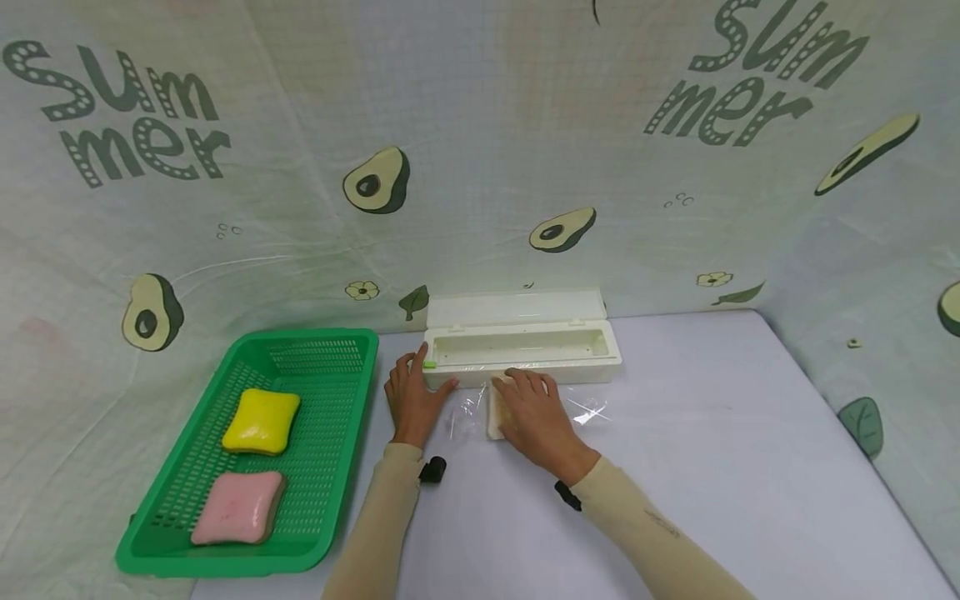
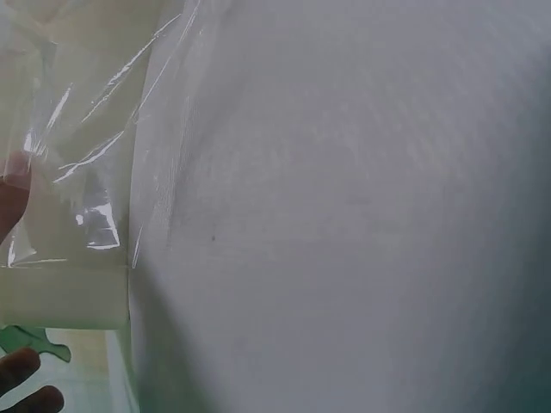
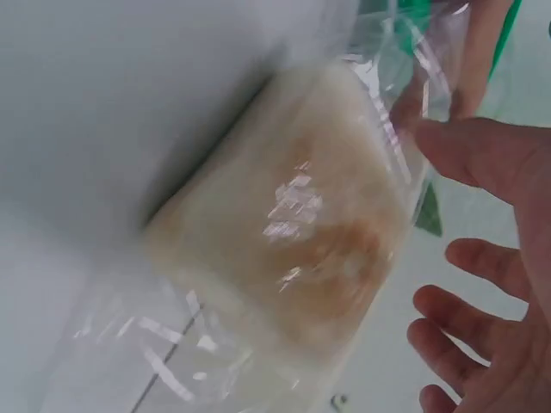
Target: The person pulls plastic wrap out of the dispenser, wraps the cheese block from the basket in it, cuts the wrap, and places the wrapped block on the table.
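A white cling-film dispenser box (image 1: 522, 374) lies with its lid (image 1: 517, 308) raised. Clear film (image 1: 467, 412) comes over its front onto the table. At the box's left end, my left hand (image 1: 414, 402) has its thumb against the front and its fingers spread at the end, close to a green slider (image 1: 430, 364). A pale cushion-shaped block (image 3: 284, 206) with a brownish patch lies in the film before the box. My right hand (image 1: 534, 417) is over the block's right side; its fingers are spread, and the thumb meets the film's edge.
To the left stands a green basket (image 1: 352, 433) holding a yellow cushion-shaped piece (image 1: 261, 421) and a pink one (image 1: 238, 507). A printed sheet (image 1: 480, 125) hangs behind the white table (image 1: 712, 450).
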The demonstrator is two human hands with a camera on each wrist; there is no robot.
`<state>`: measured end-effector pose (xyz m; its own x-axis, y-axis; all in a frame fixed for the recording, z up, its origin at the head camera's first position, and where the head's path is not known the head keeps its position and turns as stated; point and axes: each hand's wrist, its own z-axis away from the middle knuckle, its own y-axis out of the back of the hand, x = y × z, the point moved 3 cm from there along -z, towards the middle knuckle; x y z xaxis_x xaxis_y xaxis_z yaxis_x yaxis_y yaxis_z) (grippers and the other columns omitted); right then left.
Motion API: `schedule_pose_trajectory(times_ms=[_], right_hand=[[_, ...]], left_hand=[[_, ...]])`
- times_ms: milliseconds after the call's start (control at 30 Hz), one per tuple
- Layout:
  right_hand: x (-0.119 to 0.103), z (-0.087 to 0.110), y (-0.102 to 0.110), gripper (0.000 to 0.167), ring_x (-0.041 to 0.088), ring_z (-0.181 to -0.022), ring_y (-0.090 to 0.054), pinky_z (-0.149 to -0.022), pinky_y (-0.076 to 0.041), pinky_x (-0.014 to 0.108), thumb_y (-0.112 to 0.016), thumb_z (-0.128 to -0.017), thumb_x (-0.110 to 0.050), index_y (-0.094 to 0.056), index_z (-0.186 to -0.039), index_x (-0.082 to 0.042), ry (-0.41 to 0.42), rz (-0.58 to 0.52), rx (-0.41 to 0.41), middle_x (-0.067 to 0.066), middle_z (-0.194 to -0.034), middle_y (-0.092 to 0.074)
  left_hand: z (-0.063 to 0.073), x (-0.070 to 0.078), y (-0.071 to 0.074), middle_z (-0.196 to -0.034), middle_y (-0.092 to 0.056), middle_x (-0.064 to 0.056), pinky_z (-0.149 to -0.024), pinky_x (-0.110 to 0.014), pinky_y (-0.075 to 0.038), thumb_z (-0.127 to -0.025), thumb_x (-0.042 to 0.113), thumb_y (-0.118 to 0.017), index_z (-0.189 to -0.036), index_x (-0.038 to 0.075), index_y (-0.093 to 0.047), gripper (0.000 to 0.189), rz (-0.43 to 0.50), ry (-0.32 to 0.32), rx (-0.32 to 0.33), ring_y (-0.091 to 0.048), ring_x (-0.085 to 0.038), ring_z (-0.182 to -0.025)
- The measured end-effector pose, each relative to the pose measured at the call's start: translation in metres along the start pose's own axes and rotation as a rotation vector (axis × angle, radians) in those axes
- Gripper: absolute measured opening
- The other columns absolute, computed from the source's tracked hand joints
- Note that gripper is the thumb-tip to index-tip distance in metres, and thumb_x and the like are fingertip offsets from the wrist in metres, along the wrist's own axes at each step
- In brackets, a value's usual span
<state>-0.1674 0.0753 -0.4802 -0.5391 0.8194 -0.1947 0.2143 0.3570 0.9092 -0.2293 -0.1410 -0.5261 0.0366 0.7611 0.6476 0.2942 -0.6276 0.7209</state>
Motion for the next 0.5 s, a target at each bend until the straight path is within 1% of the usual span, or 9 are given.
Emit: schedule_pose_trajectory(times_ms=[133,333,500], right_hand=[[-0.015,-0.022,-0.005,0.061,0.035,-0.129,-0.056,-0.107,-0.04,0.054,-0.089,-0.085,-0.025,-0.064,-0.138,-0.006,0.008,-0.054,0.01,0.016,-0.138,-0.06],[-0.031,-0.058,-0.019,0.051,0.033,-0.124,-0.058,-0.106,-0.042,0.052,-0.082,-0.094,-0.028,-0.066,-0.138,-0.007,0.001,-0.126,0.009,0.013,-0.135,-0.062],[-0.035,-0.082,-0.032,0.04,0.03,-0.12,-0.06,-0.105,-0.044,0.049,-0.077,-0.098,-0.025,-0.069,-0.134,-0.009,-0.025,-0.153,0.026,0.01,-0.13,-0.064]], left_hand=[[-0.001,-0.002,0.0,-0.143,-0.052,-0.023,-0.11,-0.059,-0.032,-0.085,0.036,-0.091,-0.158,0.009,-0.049,0.089,-0.021,-0.015,0.022,-0.046,-0.042,-0.131],[0.0,-0.003,-0.001,-0.139,-0.054,-0.023,-0.109,-0.06,-0.033,-0.085,0.039,-0.09,-0.158,0.011,-0.05,0.088,-0.052,-0.022,0.046,-0.049,-0.044,-0.128],[0.0,-0.001,0.0,-0.14,-0.055,-0.024,-0.108,-0.061,-0.035,-0.086,0.029,-0.09,-0.156,0.012,-0.052,0.082,-0.056,-0.028,0.054,-0.05,-0.045,-0.126]])
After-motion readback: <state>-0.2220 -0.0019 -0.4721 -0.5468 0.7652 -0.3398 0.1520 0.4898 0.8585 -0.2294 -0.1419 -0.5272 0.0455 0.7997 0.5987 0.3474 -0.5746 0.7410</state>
